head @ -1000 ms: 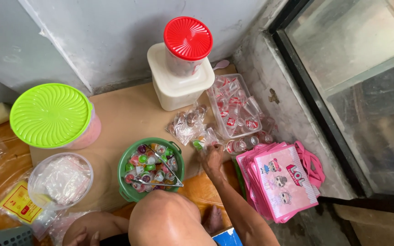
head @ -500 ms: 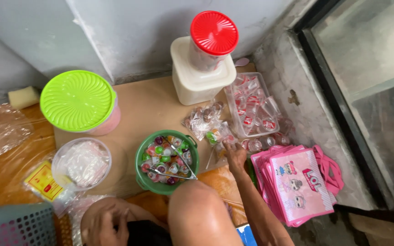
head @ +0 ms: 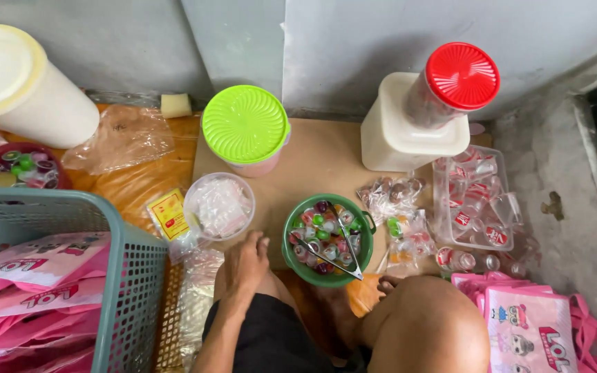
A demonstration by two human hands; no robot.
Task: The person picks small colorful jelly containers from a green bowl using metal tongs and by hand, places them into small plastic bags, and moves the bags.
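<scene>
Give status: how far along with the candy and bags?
Looks done: pink bags stacked in the basket. In hand: nothing; left hand rests by the green bowl, tongs lying in it, right hand mostly hidden. Left: loose candy packets and a second pink bag pile.

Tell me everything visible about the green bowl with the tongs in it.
The round green plastic bowl sits upright on the tan board, right of the clear lidded tub. It has a small side handle and holds small colourful jelly cups, with metal tongs lying open across them. The left hand rests beside its left rim; whether they touch is unclear.
</scene>
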